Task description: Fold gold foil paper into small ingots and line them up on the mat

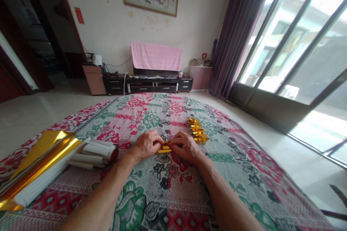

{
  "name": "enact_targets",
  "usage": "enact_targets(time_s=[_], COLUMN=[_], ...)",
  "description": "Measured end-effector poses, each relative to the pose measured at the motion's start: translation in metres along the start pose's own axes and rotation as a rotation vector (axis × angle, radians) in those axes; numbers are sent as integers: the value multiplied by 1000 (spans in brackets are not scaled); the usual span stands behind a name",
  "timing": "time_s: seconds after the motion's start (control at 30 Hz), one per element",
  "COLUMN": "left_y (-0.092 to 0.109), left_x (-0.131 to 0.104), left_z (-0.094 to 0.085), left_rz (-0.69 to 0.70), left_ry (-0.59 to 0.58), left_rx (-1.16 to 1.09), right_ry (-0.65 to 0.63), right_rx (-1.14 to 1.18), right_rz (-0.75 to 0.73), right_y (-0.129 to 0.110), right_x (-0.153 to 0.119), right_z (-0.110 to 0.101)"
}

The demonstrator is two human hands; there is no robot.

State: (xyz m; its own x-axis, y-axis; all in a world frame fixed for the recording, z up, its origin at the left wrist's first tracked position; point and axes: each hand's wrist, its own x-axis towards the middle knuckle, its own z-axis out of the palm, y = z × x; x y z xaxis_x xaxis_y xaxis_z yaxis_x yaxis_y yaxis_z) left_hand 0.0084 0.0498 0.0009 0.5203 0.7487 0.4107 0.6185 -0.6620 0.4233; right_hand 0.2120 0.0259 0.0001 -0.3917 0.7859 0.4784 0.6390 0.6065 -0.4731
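Observation:
Between my two hands lies a small piece of folded gold foil paper (165, 149), low over the patterned cloth. My left hand (147, 145) pinches its left end with thumb and fingers. At the right end, my right hand (185, 147) grips it the same way. Just beyond my right hand, a row of several folded gold foil pieces (198, 130) rests on the cloth. To the left are a shiny gold foil sheet (51, 166), partly rolled, and several white paper rolls (90, 153).
A flowered cloth (151, 115) covers the round surface under my hands. Farther off stand a low black cabinet (154, 86) and a pink cloth (157, 56) draped over something. Large glass doors (292, 54) and a purple curtain (237, 32) are on the right.

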Motion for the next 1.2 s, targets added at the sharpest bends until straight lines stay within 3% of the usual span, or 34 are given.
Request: enact_targets(time_s=[0.43, 0.8, 1.2], left_y=[0, 1, -2], left_x=[1, 1, 0], left_z=[0, -2, -1], left_rz=[-19, -28, -46], left_ry=[-21, -20, 1], left_rx=[17, 6, 3], right_ry=[117, 75, 64], right_rx=[74, 65, 14], right_rz=[102, 22, 30], right_y=[2, 1, 1], right_x=[1, 1, 2], right_z=[3, 2, 2])
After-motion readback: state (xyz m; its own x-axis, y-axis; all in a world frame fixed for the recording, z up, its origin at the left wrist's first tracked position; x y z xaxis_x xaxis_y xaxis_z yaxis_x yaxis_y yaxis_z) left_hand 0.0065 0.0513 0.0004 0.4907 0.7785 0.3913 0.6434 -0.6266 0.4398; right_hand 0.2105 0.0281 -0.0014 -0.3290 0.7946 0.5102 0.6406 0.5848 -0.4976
